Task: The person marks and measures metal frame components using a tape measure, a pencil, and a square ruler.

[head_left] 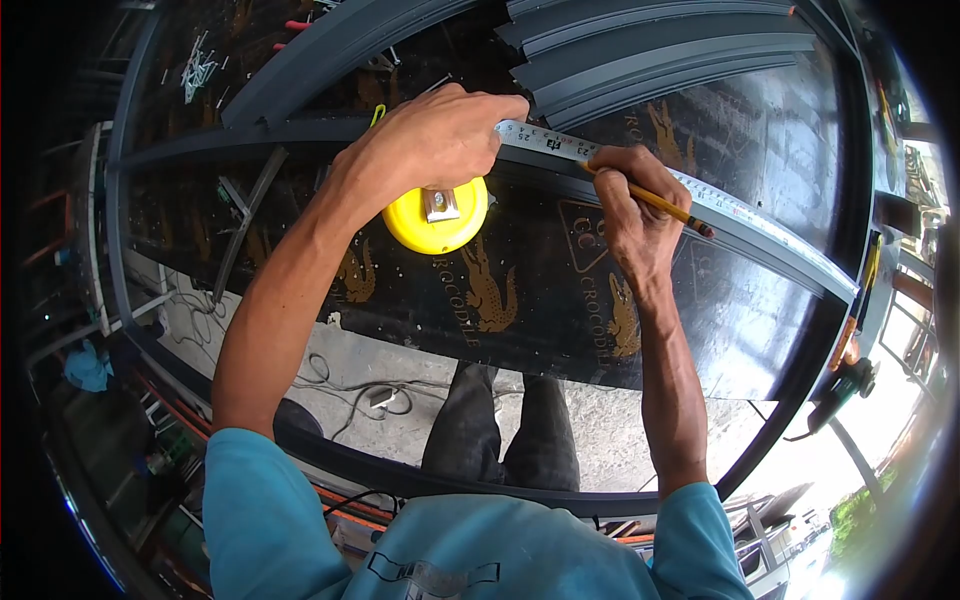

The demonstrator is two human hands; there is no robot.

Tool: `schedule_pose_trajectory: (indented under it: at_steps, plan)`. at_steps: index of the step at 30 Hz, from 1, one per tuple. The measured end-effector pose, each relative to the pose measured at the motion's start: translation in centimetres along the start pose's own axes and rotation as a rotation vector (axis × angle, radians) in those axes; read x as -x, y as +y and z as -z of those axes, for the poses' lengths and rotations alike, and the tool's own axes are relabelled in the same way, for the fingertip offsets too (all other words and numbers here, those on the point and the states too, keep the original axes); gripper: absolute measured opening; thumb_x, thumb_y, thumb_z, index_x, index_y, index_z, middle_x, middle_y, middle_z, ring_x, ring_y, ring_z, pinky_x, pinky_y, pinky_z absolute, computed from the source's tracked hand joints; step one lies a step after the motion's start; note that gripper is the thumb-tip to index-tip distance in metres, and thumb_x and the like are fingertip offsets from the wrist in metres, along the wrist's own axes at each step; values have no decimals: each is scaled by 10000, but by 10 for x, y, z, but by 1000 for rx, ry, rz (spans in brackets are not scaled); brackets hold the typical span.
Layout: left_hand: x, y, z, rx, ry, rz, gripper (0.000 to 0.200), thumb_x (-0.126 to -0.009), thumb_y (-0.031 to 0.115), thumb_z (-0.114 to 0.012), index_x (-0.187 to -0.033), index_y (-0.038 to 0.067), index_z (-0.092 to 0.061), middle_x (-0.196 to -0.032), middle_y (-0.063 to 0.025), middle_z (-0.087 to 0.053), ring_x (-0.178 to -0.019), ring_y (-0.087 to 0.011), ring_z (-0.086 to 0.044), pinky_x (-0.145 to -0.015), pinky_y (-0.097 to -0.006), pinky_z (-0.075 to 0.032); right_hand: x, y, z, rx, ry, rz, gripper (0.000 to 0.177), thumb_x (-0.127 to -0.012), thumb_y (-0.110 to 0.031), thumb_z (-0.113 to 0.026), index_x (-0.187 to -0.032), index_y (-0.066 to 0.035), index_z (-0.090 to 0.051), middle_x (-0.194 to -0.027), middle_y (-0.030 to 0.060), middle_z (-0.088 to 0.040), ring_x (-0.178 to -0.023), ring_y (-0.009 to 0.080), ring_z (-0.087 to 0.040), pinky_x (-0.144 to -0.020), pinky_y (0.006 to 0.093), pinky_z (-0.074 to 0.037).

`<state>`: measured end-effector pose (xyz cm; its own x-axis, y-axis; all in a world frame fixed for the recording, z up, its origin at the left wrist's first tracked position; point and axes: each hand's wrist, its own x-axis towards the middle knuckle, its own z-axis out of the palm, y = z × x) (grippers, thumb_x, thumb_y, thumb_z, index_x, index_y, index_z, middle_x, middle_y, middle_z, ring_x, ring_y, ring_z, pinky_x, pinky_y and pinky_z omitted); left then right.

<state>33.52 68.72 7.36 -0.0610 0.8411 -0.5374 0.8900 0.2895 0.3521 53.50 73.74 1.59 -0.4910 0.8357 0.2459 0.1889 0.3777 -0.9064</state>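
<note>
A yellow tape measure hangs below my left hand, whose fingers are wrapped round it and reach to the start of the blade. The silver blade runs right along a long grey metal profile to its right end. My right hand pinches a yellow pencil near its tip. That tip rests at the blade's near edge, a short way right of my left hand. The pencil's eraser end points down and to the right.
Several dark grey profiles lie at the top of the black printed board. Loose screws sit at upper left, near red-handled pliers. A dark metal frame surrounds the board. Cables trail on the floor.
</note>
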Motion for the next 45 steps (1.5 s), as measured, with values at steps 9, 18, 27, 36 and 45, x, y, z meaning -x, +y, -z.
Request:
schedule_pose_trajectory:
  at_steps: [9,18,27,36,45]
  plan:
    - [-4,-8,-9,51,53,-44,324,-895,119,-472,-1215,101,-520,-977,-159,-657,-881,-321,-629,-844,-442,-477,-3,-3,14,-367,-10,-314,152,-762,-83,-513,-725,-4,-637,-618,38,-566,-524,91,-456,-494,228,-346]
    - [48,83,-97,169,103,-559,189,-888,193,-569,-925,10,-536,-643,-177,-609,-629,-352,-635,-565,-440,-490,177,-39,121,-857,545,-621,258,-871,-144,-489,-1026,37,-587,-964,187,-622,-870,275,-637,-799,364,-504]
    - [40,240,-212,618,176,-561,275,-918,199,-499,-908,-70,-556,-554,-194,-575,-487,-327,-603,-427,-394,-459,313,-71,132,-532,653,-893,439,-943,-233,-480,-1311,-5,-408,-812,98,-608,-426,74,-464,-349,192,-335]
    - [97,198,-209,988,642,-33,1214,-716,671,-633,-1448,12,78,-1204,-311,-388,-1123,-397,-463,-925,-468,-407,236,-78,120,-297,91,-720,462,-768,-114,-703,-1174,32,-537,-914,51,-591,-833,134,-567,-762,262,-461]
    - [116,-66,-91,631,1232,227,240,-775,157,-706,-962,23,-637,-978,-136,-626,-924,-305,-580,-828,-395,-453,115,17,169,712,-172,-307,500,-704,-229,-752,-1162,-70,-630,-1072,130,-603,-930,280,-615,-832,361,-475]
